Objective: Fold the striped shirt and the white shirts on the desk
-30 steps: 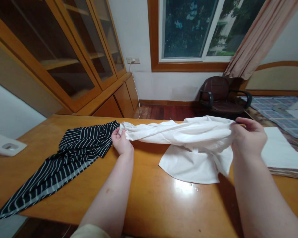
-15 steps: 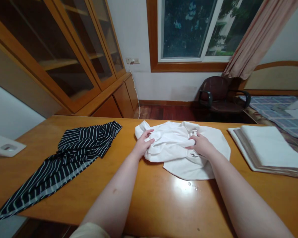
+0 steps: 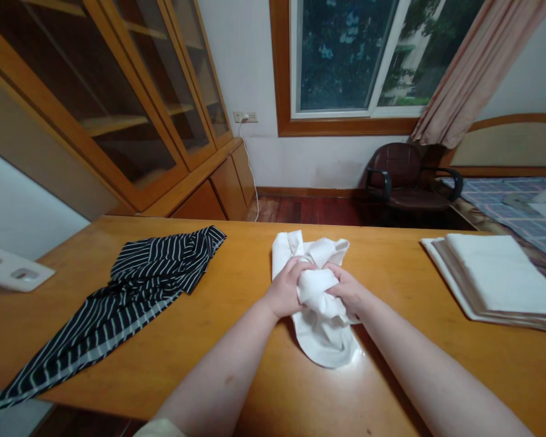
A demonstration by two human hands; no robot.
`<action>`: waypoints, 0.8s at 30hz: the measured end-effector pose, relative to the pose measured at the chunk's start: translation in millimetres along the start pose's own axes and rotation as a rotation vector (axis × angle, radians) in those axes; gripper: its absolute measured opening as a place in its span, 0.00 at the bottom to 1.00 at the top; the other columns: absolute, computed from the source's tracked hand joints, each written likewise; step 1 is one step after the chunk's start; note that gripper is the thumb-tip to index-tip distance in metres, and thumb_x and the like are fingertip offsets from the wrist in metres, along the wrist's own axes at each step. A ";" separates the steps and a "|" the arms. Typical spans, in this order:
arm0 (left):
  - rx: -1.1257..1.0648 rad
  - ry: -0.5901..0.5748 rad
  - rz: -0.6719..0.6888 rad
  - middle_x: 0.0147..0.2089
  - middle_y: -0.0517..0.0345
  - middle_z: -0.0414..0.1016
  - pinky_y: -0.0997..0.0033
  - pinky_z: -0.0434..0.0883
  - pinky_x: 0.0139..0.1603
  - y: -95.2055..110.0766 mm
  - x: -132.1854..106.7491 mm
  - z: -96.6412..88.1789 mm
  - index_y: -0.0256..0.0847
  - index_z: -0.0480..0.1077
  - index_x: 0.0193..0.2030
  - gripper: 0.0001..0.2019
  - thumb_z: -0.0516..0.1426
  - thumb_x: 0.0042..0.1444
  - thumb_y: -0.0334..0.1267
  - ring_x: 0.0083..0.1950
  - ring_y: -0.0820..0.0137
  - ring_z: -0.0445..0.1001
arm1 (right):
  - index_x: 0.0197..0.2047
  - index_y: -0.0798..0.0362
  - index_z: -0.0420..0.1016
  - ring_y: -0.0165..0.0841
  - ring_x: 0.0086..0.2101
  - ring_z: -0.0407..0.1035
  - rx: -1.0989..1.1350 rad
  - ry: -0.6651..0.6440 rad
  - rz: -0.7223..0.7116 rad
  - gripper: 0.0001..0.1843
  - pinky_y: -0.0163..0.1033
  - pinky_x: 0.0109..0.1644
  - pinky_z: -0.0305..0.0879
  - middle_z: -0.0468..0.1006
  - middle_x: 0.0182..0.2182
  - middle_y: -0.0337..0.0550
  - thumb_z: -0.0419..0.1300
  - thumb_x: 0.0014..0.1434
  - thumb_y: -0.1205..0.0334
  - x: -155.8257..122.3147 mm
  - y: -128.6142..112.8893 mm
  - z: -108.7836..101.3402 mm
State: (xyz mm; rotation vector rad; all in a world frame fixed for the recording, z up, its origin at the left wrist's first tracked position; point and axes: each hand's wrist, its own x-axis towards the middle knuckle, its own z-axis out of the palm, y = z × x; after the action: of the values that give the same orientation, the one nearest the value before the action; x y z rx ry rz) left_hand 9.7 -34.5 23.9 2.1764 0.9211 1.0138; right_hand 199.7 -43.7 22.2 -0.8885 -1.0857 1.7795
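A crumpled white cloth garment [image 3: 321,328] lies bunched near the middle of the wooden table [image 3: 209,340]. My left hand [image 3: 289,288] grips its left side, fingers curled into the fabric. From the right, my right hand [image 3: 348,291] squeezes the same bundle, thumb and fingers pressed into the folds. Between the hands the cloth bulges up, while a rounded flap spreads toward me and loose ends stick out at the far side. Some fingertips are hidden in the fabric.
A black-and-white striped garment [image 3: 150,273] lies on the table at left, beside a white plastic piece with slots [image 3: 16,267]. A stack of folded white cloth [image 3: 500,273] rests at right. Beyond the table stand a glass-door cabinet [image 3: 164,145] and a brown armchair [image 3: 398,176].
Both hands have come together, gathering the white garment from a wide spread into a compact bundle. The view has shifted slightly; the striped garment and folded stack stay put.
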 end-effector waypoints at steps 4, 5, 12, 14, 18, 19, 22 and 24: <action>0.091 0.138 -0.013 0.46 0.52 0.70 0.63 0.70 0.48 15.7 -0.6 -28.2 0.47 0.72 0.47 0.22 0.65 0.42 0.34 0.46 0.60 0.71 | 0.44 0.51 0.72 0.36 0.38 0.72 0.055 -0.078 -0.051 0.28 0.40 0.42 0.67 0.76 0.41 0.45 0.70 0.37 0.54 8.6 2.0 -9.9; 0.153 0.209 -0.019 0.46 0.53 0.70 0.63 0.69 0.48 23.1 -3.3 -41.3 0.47 0.73 0.47 0.22 0.65 0.42 0.33 0.45 0.60 0.71 | 0.45 0.51 0.71 0.37 0.41 0.72 0.048 -0.051 -0.068 0.28 0.43 0.45 0.66 0.76 0.45 0.47 0.69 0.40 0.52 11.3 0.7 -18.1; 0.837 0.815 -0.131 0.55 0.57 0.65 0.58 0.59 0.61 76.5 -41.0 -170.2 0.52 0.69 0.54 0.33 0.67 0.36 0.38 0.57 0.54 0.63 | 0.41 0.51 0.70 0.39 0.40 0.74 -0.111 0.220 -0.131 0.22 0.48 0.48 0.67 0.77 0.42 0.49 0.61 0.49 0.45 18.0 -8.0 -62.8; 0.962 0.883 -0.235 0.58 0.55 0.64 0.54 0.56 0.63 63.3 -49.6 -205.0 0.50 0.70 0.54 0.33 0.67 0.35 0.39 0.59 0.51 0.61 | 0.39 0.52 0.70 0.38 0.37 0.75 -0.122 0.265 -0.115 0.22 0.47 0.45 0.67 0.78 0.38 0.49 0.63 0.46 0.44 18.8 -7.7 -61.8; 0.966 0.645 -0.709 0.55 0.47 0.67 0.39 0.54 0.59 -10.3 -73.9 -242.1 0.43 0.70 0.54 0.32 0.64 0.37 0.37 0.57 0.45 0.63 | 0.31 0.53 0.70 0.37 0.32 0.73 -0.412 0.397 -0.038 0.19 0.43 0.42 0.67 0.78 0.31 0.47 0.64 0.45 0.46 18.6 -17.9 -53.9; 0.905 0.579 -0.838 0.56 0.43 0.68 0.38 0.55 0.58 -31.9 -82.8 -242.7 0.40 0.68 0.56 0.34 0.64 0.37 0.38 0.56 0.43 0.63 | 0.30 0.53 0.71 0.37 0.32 0.73 -0.560 0.451 -0.039 0.17 0.43 0.43 0.66 0.78 0.30 0.47 0.63 0.45 0.46 16.4 -26.0 -54.5; 0.840 0.619 -1.010 0.66 0.31 0.55 0.39 0.54 0.60 -83.0 -110.6 -230.6 0.32 0.48 0.69 0.46 0.61 0.45 0.44 0.63 0.41 0.57 | 0.32 0.52 0.74 0.39 0.36 0.72 -0.985 0.675 -0.113 0.16 0.44 0.45 0.64 0.78 0.33 0.47 0.60 0.48 0.47 -0.5 -64.2 -72.7; 0.873 0.628 -1.027 0.68 0.30 0.50 0.38 0.52 0.61 -100.0 -123.1 -220.2 0.31 0.42 0.70 0.46 0.57 0.50 0.49 0.66 0.41 0.53 | 0.36 0.51 0.76 0.42 0.37 0.71 -1.118 0.909 -0.130 0.20 0.47 0.44 0.63 0.78 0.34 0.49 0.58 0.49 0.45 -21.4 -93.4 -102.0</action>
State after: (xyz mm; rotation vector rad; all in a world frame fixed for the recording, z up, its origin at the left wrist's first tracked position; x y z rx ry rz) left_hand -261.6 -25.6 22.7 1.4183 2.7792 0.7800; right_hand 324.6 -6.3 73.1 -1.9422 -1.3773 0.3571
